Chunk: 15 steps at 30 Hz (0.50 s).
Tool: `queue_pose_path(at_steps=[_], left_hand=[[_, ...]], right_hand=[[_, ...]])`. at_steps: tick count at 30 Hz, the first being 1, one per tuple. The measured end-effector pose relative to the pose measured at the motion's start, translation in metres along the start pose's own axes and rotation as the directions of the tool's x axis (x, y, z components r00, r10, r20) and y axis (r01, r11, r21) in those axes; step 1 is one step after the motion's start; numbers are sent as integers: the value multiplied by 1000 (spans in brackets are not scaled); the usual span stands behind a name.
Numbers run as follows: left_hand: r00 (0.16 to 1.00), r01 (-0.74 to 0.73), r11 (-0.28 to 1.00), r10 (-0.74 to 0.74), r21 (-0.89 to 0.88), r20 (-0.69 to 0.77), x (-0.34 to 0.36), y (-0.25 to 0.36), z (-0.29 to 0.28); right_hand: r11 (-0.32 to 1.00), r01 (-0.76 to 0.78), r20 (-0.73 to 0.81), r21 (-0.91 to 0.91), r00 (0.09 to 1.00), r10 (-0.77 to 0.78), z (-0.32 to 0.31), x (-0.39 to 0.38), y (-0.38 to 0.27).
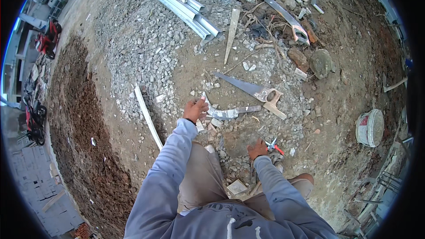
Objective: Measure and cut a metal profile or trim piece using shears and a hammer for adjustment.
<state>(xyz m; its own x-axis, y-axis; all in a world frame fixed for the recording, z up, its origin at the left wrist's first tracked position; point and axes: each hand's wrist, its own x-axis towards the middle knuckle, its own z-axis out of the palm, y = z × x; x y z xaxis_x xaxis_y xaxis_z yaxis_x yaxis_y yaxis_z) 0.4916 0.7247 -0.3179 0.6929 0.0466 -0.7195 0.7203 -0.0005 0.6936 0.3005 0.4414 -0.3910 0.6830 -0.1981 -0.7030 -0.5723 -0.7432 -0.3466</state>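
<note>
My left hand [195, 108] grips the upright end of a bent, pale grey metal strip [230, 113] lying on the ground. My right hand [256, 148] is low over a flat stone slab [235, 142], fingers curled; what they hold is unclear. Just right of it are snips with red handles [276, 148]. A handsaw with a wooden handle [248, 87] lies beyond the strip, beside a short wooden piece [274, 110].
Gravel and soil surround me, with metal channels [186, 11], a wooden stake [231, 35], another saw [285, 17] and rocks [322, 62]. A pale strip [146, 115] lies left, a white bucket [369, 127] right. Red motorbikes [44, 42] stand far left.
</note>
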Motion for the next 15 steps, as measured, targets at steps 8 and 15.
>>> queue_pose_path(at_steps=[8,15], left_hand=[[927,-279,957,249,-74,-282,218,96,45],[916,-329,944,309,-39,-258,301,147,44]], right_hand=[[991,114,-461,-66,878,-131,96,104,6],[984,126,-513,-123,841,-172,95,87,-2]])
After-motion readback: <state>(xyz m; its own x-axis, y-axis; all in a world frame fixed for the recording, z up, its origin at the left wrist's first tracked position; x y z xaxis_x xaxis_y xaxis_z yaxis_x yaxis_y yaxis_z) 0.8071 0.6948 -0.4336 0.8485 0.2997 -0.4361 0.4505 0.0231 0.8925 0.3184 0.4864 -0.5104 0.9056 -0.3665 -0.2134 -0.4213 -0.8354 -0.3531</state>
